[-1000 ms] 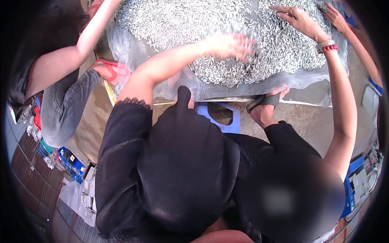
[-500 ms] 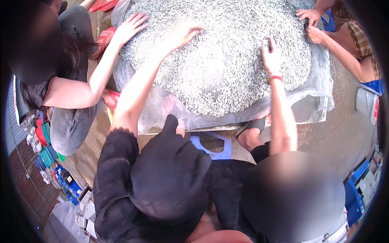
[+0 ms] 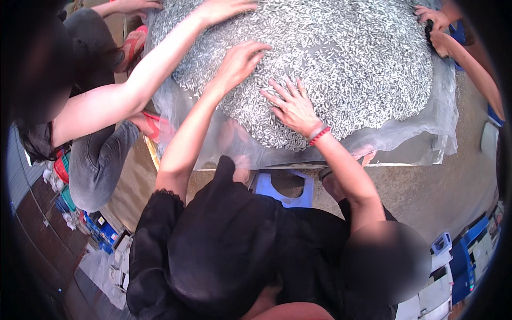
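Note:
A wide layer of small, slender silvery-white and grey pieces (image 3: 368, 80) covers a clear plastic sheet (image 3: 394, 136) on a low table; their kind is too small to tell. My left hand (image 3: 241, 63) reaches over the left part of the layer, fingers stretched out and slightly bent, with nothing seen in them. Flat on the pieces, with fingers spread, rests my right hand (image 3: 296, 109), wearing a red wrist band (image 3: 320, 135). Just beyond my left hand is a co-worker's hand (image 3: 226, 10), coming from the left.
Another co-worker's hands (image 3: 436, 20) are at the far right edge of the layer, by a black object (image 3: 430, 37). One more hand (image 3: 130, 5) shows far left. A blue plastic stool (image 3: 285, 197) stands at the table's near edge. Blue containers (image 3: 469, 245) lie lower right.
My right hand has swung leftward and come down flat with fingers spread. My left hand has come slightly nearer. The left co-worker's arm now reaches further right across the layer.

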### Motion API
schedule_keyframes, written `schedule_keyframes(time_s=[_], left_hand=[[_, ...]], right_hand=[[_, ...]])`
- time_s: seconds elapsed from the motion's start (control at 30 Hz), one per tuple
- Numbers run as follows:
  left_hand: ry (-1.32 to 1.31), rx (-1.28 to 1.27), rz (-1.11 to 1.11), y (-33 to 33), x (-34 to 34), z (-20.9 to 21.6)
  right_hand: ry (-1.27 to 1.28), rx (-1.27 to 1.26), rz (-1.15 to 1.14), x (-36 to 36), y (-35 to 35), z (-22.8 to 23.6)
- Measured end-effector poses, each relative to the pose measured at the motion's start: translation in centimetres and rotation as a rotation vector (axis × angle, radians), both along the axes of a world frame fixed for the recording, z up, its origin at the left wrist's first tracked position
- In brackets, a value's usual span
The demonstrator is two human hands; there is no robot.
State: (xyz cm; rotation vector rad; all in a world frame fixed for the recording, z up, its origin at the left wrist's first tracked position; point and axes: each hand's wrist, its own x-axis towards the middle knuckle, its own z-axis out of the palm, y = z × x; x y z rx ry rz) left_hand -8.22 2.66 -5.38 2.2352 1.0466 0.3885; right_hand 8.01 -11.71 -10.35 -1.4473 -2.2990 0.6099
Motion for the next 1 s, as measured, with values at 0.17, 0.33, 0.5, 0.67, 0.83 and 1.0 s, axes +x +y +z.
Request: schedule_keyframes(time_s=[0.17, 0.33, 0.5, 0.67, 0.83, 1.0], left_hand=[[0.063, 0.291, -0.298, 1.8, 6.4, -4.3], [0.298, 0.349, -0.365, 4.0, 9.9, -3.2], [0.389, 0.322, -0.29, 4.1, 9.7, -4.5], [0.521, 0.286, -0.255, 2.3, 9.5, -3.8], [0.269, 0.182, -0.072, 0.1, 8.7, -2.4], [0.144, -0.113, 0.111, -0.3, 5.9, -1.1]], right_hand=[[0.001, 0.041, 0.249, 5.1, 0.3, 2.4], [0.084, 0.193, -0.069, 11.2, 4.9, 4.8], [-0.009, 0.474, -0.923, 24.9, 6.8, 2.3], [0.079, 0.4, -1.276, 27.6, 2.2, -0.9], [0.285, 0.346, -1.389, 18.5, 3.7, -3.0], [0.526, 0.15, -1.226, 8.4, 6.5, -2.8]])
